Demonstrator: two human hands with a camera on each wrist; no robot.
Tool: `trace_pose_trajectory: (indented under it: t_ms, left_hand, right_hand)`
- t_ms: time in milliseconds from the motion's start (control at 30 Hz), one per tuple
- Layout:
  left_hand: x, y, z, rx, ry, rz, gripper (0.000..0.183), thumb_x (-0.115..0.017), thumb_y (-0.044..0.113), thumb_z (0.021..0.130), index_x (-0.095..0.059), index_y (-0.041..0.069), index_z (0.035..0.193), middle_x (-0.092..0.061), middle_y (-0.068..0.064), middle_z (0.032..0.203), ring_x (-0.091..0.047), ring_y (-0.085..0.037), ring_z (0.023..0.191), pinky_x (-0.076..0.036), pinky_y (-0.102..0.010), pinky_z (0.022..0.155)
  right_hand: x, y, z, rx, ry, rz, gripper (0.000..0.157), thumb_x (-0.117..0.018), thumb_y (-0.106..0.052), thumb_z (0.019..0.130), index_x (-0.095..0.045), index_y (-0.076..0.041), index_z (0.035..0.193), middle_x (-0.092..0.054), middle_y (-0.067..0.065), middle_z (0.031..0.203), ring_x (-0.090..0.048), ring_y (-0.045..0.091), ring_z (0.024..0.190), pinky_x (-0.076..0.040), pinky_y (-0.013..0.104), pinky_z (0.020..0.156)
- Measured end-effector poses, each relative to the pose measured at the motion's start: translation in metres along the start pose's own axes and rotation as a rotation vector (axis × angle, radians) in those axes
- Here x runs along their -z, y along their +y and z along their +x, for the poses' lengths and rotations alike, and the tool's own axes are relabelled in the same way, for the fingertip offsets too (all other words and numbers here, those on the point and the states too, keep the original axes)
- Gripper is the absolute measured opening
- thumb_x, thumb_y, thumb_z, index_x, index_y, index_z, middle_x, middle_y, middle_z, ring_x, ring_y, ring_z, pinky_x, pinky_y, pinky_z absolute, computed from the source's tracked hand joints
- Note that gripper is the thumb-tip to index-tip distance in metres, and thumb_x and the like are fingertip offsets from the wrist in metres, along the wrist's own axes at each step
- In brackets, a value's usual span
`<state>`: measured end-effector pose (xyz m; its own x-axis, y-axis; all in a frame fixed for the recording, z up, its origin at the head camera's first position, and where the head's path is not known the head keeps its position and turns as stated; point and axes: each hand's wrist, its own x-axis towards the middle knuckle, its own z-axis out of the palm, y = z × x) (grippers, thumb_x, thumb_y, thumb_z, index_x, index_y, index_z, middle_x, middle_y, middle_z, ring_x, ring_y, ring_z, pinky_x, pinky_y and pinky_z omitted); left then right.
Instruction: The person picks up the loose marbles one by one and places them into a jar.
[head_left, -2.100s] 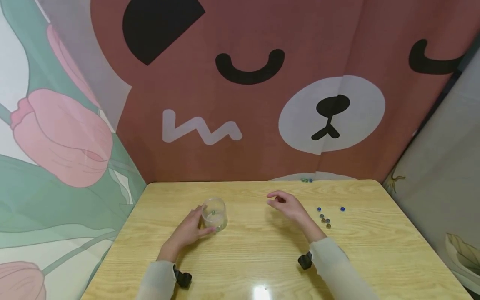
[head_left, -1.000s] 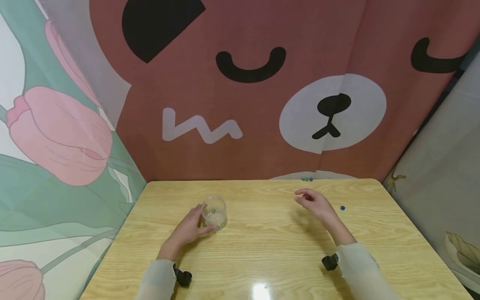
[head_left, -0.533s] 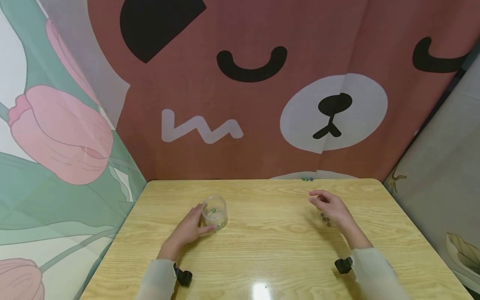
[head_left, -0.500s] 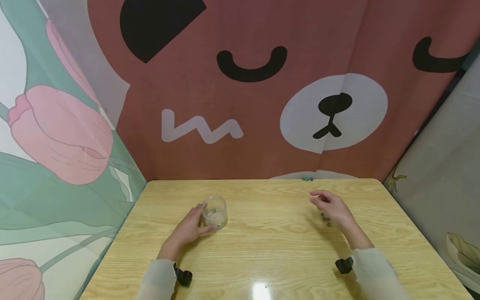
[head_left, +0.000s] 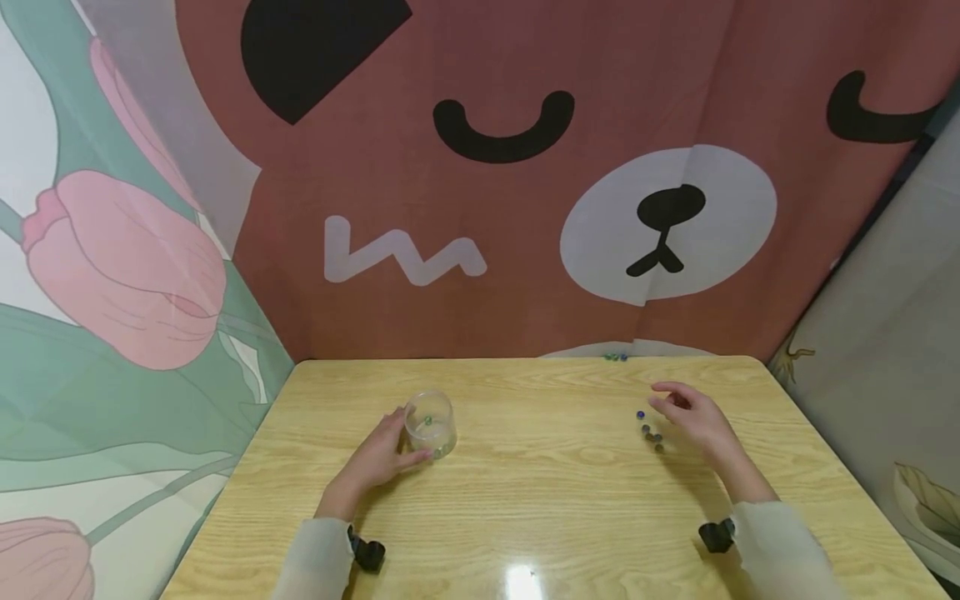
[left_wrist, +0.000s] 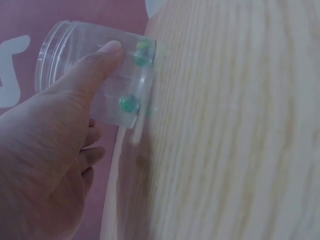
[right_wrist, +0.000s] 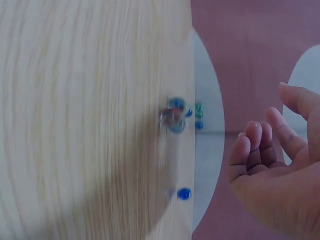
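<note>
My left hand grips a clear plastic jar standing upright on the table, thumb on the near side and fingers around the far side. Green marbles lie at the jar's bottom in the left wrist view. Raised over the right part of the table, my right hand has loosely bent fingers, and I see nothing in them. Just left of it lie a blue marble and a cluster of darker marbles. A single blue marble shows in the right wrist view; the hand hides it from the head view.
A few green and blue marbles sit at the back edge of the wooden table. Behind the table hangs a reddish-brown curtain with a bear print. Printed fabric also hangs on both sides.
My right hand has moved steadily right, from mid-table past the marble cluster, and now covers the lone blue marble in the head view. The left hand and jar have stayed put.
</note>
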<state>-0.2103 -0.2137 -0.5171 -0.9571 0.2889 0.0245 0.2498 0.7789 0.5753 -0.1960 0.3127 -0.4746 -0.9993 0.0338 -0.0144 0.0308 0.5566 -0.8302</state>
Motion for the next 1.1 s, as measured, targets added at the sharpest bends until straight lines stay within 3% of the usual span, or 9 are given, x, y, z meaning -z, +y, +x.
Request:
trace_pose_trajectory:
  t_ms: [167, 600, 967, 1100]
  left_hand:
    - [0.0, 0.0, 0.0, 0.003, -0.003, -0.001, 0.101, -0.075, 0.054, 0.087, -0.027, 0.005, 0.16, -0.024, -0.029, 0.162, -0.021, -0.051, 0.149, -0.022, -0.065, 0.118]
    - [0.0, -0.001, 0.001, 0.005, -0.006, 0.001, 0.101, -0.076, 0.055, 0.086, -0.028, 0.006, 0.16, -0.024, -0.028, 0.162, -0.021, -0.05, 0.149, -0.023, -0.065, 0.119]
    - [0.001, 0.0, 0.001, -0.003, -0.005, 0.0, 0.099, -0.077, 0.051, 0.087, -0.028, 0.004, 0.159, -0.025, -0.028, 0.162, -0.022, -0.049, 0.149, -0.022, -0.063, 0.12]
    - [0.001, 0.0, 0.0, -0.008, -0.005, -0.008, 0.099, -0.077, 0.051, 0.087, -0.029, 0.004, 0.159, -0.026, -0.028, 0.162, -0.022, -0.049, 0.149, -0.021, -0.063, 0.12]
  right_hand:
    - [0.011, 0.01, -0.002, -0.006, 0.016, -0.037, 0.063, -0.059, -0.046, 0.102, -0.05, -0.002, 0.145, -0.054, 0.009, 0.11, -0.052, 0.021, 0.093, -0.05, 0.034, 0.077]
    - [0.031, 0.037, -0.005, -0.056, 0.03, -0.098, 0.067, -0.056, -0.045, 0.104, -0.043, 0.001, 0.15, -0.056, 0.018, 0.116, -0.054, 0.029, 0.101, -0.047, 0.034, 0.076]
    - [0.039, 0.053, -0.002, -0.104, -0.04, -0.136, 0.077, -0.055, -0.051, 0.102, -0.034, 0.002, 0.155, -0.05, 0.028, 0.127, -0.054, 0.033, 0.103, -0.046, 0.036, 0.077]
    - [0.041, 0.057, -0.001, -0.121, -0.047, -0.158, 0.078, -0.055, -0.051, 0.102, -0.034, 0.003, 0.154, -0.053, 0.027, 0.123, -0.055, 0.031, 0.099, -0.045, 0.035, 0.077]
